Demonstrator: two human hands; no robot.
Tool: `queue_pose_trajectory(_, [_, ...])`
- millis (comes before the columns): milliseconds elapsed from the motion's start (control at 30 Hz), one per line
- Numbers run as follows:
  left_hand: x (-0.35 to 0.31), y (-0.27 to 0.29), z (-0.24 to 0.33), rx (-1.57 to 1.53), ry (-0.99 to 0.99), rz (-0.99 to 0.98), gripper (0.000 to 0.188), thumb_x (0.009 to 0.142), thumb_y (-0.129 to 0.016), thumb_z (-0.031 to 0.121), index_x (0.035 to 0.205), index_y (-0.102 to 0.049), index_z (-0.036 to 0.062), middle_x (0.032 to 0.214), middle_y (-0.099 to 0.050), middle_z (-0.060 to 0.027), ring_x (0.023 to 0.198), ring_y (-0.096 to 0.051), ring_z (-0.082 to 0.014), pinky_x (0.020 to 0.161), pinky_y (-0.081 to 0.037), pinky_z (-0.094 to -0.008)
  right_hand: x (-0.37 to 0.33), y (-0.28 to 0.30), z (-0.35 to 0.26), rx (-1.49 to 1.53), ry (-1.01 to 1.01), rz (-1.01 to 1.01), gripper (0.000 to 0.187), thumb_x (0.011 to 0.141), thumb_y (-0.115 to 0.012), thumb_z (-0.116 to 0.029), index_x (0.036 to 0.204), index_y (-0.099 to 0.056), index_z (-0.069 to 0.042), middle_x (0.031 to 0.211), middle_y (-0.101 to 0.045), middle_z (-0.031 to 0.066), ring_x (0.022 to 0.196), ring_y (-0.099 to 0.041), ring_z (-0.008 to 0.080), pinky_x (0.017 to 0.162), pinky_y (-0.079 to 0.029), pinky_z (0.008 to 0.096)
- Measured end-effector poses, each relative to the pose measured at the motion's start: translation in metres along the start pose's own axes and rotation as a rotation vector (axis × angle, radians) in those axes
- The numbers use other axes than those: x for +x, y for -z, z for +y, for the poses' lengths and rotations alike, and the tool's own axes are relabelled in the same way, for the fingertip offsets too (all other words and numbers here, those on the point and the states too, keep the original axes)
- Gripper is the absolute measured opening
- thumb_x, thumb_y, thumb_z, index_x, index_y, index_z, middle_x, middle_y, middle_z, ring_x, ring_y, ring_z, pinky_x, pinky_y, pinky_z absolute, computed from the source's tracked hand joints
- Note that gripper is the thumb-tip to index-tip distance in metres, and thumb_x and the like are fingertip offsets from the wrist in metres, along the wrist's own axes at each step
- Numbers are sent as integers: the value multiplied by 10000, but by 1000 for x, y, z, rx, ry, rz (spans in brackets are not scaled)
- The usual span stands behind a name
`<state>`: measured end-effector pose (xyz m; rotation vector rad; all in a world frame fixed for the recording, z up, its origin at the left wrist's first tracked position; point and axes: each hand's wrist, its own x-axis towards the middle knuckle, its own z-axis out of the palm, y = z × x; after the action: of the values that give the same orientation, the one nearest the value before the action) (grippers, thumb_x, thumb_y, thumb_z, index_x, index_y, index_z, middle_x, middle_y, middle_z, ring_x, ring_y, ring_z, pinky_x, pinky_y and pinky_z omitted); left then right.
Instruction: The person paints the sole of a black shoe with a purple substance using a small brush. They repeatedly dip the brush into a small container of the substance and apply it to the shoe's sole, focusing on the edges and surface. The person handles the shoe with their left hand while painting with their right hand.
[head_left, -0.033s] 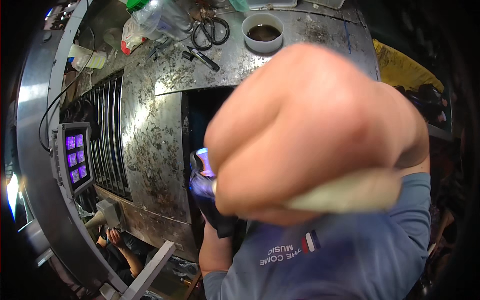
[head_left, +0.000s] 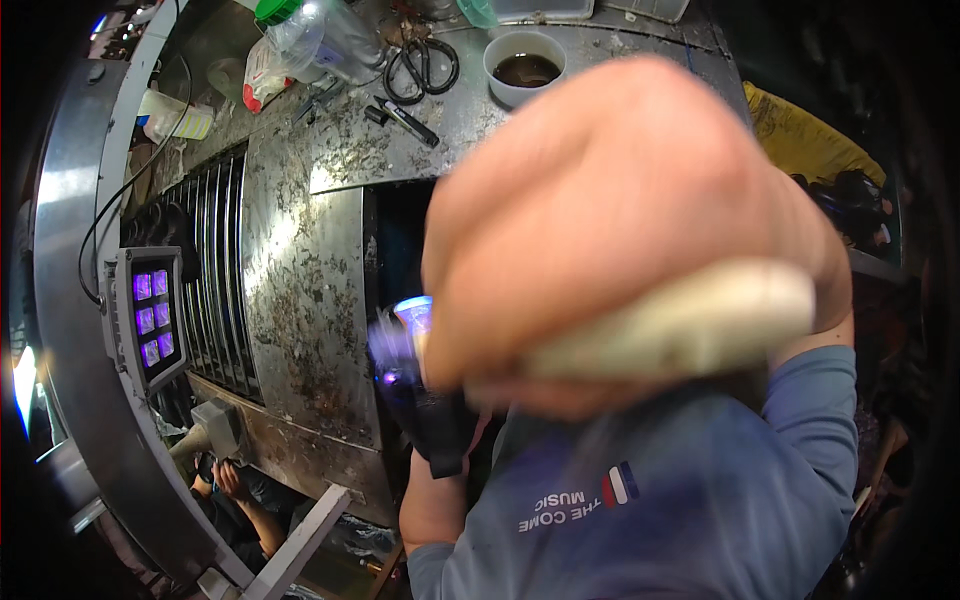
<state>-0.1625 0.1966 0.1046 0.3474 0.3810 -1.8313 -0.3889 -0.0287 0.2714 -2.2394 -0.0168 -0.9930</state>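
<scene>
Large and blurred in the middle, my right hand is closed in a fist. Its fingers wrap round a pale cream handle whose blunt end sticks out toward my right forearm; the tool's other end is hidden or smeared. Past that fist, my left forearm rises to a black item that covers the left wrist and hand. Beside the black item a blurred, glossy patch shines violet-blue. The left fingers are hidden, so I cannot tell what they hold.
A worn metal bench has a slatted grate and a dark opening. A lamp panel glows violet. On the bench stand a white bowl of dark liquid, scissors and a marker. A co-worker's hand shows lower left.
My right fist and the pale handle have shifted slightly up and right, and more of the handle shows. More of the violet-lit patch and the black item is uncovered.
</scene>
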Motion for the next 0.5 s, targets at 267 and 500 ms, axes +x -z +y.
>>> queue_pose_trajectory(267, [17, 8, -17, -289, 218, -85, 534, 1011, -609, 271, 1437, -441, -3, 1198, -673, -122, 1013, -727, -278, 730, -591, -351, -60, 40, 108, -732, -563, 243, 217, 835, -736, -327, 963, -788, -159, 883, -754, 100, 868, -724, 314, 796, -578, 427])
queue_pose_trajectory(500, [27, 1, -26, -377, 235, -25, 433, 1023, -561, 208, 1400, -492, 7, 1123, -709, -99, 923, -750, -240, 650, -592, -326, -79, 37, 163, -890, -883, -19, 230, 815, -729, -317, 983, -790, -172, 943, -762, 96, 898, -730, 302, 813, -580, 418])
